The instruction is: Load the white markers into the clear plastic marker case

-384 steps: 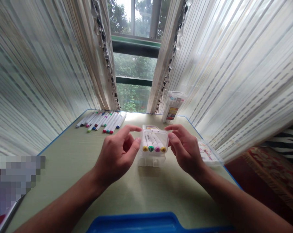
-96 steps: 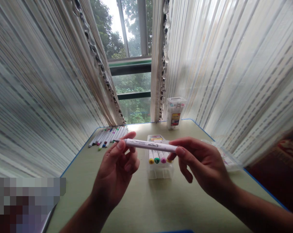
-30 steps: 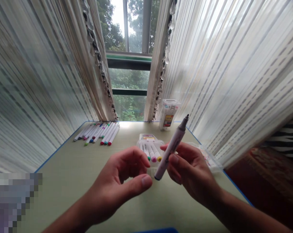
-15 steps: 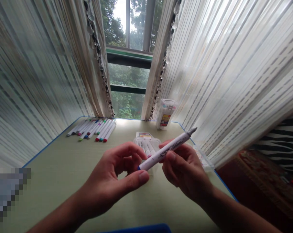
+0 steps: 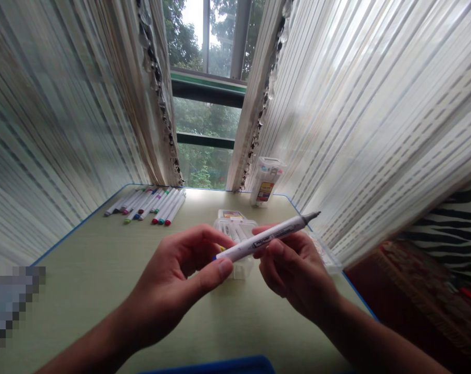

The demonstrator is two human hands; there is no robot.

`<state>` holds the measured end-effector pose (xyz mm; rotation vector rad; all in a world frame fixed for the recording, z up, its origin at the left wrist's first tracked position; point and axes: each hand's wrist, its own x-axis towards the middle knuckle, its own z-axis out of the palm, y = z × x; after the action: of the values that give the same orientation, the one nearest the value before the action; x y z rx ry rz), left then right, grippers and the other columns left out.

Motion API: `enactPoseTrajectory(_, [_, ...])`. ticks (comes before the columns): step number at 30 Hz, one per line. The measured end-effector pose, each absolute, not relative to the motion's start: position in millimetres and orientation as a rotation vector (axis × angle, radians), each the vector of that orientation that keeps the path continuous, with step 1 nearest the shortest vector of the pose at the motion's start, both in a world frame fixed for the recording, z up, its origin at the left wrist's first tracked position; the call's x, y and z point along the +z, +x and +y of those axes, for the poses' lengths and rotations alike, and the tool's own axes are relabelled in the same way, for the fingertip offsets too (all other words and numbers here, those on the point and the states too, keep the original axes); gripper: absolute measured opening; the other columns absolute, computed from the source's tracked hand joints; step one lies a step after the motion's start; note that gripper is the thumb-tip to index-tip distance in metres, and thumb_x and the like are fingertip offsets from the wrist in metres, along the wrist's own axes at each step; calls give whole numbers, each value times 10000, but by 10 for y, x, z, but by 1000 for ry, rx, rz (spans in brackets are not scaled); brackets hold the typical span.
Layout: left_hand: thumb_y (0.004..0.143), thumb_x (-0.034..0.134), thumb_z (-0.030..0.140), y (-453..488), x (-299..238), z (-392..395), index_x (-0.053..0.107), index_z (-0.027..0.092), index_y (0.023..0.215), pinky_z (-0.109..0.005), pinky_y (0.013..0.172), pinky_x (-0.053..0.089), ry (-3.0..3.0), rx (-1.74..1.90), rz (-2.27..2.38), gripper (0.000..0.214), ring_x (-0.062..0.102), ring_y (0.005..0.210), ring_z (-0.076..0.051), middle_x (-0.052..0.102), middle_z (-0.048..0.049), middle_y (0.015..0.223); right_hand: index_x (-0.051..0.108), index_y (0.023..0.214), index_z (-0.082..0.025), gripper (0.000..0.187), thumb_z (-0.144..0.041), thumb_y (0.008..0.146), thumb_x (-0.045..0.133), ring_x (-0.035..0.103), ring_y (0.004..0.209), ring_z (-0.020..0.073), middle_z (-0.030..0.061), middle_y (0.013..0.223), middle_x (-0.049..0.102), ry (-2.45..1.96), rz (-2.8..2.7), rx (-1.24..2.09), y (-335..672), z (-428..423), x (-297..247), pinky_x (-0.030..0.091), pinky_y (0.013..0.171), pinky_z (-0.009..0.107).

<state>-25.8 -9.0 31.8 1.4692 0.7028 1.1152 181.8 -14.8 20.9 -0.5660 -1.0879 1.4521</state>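
Note:
A white marker (image 5: 264,241) with dark printing is held aslant above the table. Its dark grey pointed tip is uncovered at the upper right, and a bit of blue shows at the lower left end. My right hand (image 5: 298,265) is closed around the middle of its barrel. My left hand (image 5: 181,283) has thumb and fingers closed at the blue end. Behind the marker stands a clear plastic case (image 5: 235,221) with several white markers in it, partly hidden by my hands.
Several white markers (image 5: 149,205) with coloured ends lie at the table's back left. A tall clear case (image 5: 264,182) stands at the back right. Another clear plastic piece (image 5: 327,254) lies behind my right hand. Curtains (image 5: 337,104) hang around the table (image 5: 91,291).
The marker has tilted flatter, and its blue end has shifted slightly left and up. My left thumb has moved up against that end. The right hand keeps its hold.

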Motion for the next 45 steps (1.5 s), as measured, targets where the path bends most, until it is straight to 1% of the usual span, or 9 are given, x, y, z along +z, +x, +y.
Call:
enactPoseTrajectory(4, [863,832,383,-257,319,-101,802,214,891,-174,467,316,1460,1146,716,174,459,552,-95,589,4,624,867,982,-232,174,-333,841,880,449,325,26,8,678,726,-523,-1030,1467,1818,-157,247,290,321,138])
enactPoseTrajectory(7, [853,838,380,-262,303,-110,795,212,889,-175,460,302,1427,1154,692,177,442,541,-93,574,9,611,870,959,-238,175,-341,819,889,408,308,29,1,645,719,-523,-998,1445,1823,-153,279,295,307,147])
enactPoseTrajectory(10, [853,828,388,-275,289,-109,794,205,892,-180,460,304,1386,1171,675,190,427,536,-93,555,12,601,874,953,-243,183,-350,806,896,385,306,28,12,679,756,-523,-971,1428,1828,-141,293,300,292,152])
enactPoseTrajectory(15, [859,791,404,-324,292,-100,800,199,927,-195,484,348,1383,1183,698,216,451,558,-104,585,3,638,877,975,-234,178,-338,831,883,419,326,23,19,715,781,-498,-979,1449,1832,-122,275,315,312,148])
enactPoseTrajectory(21, [934,767,386,-343,277,-63,764,215,959,-161,494,332,1432,1135,705,173,414,559,-78,529,49,631,878,973,-245,192,-352,813,896,386,321,19,24,702,785,-504,-1014,1413,1822,-108,264,294,328,160])
enactPoseTrajectory(31, [924,784,451,-317,291,-52,737,184,911,-152,461,287,1460,1115,752,271,369,526,-65,477,72,585,879,962,-239,204,-362,803,907,387,339,21,16,660,743,-544,-1025,1421,1836,-109,262,266,348,166])
enactPoseTrajectory(37, [938,768,459,-304,323,-44,759,185,908,-138,468,341,1456,1129,763,276,422,520,-63,521,66,574,883,938,-224,203,-360,792,920,382,342,13,10,652,722,-554,-1010,1409,1834,-109,264,252,350,164])
enactPoseTrajectory(40, [921,798,413,-302,323,-61,760,184,914,-121,468,336,1422,1132,723,232,423,524,-52,545,62,594,882,947,-221,209,-360,793,918,379,339,10,9,658,725,-560,-1011,1395,1838,-105,255,247,347,162])
enactPoseTrajectory(45, [858,867,277,-304,321,-79,765,195,967,-128,610,492,1444,1152,673,170,640,693,-91,744,-2,806,882,948,-203,221,-357,793,917,378,335,7,4,656,721,-576,-1002,1367,1839,-94,251,244,341,163])
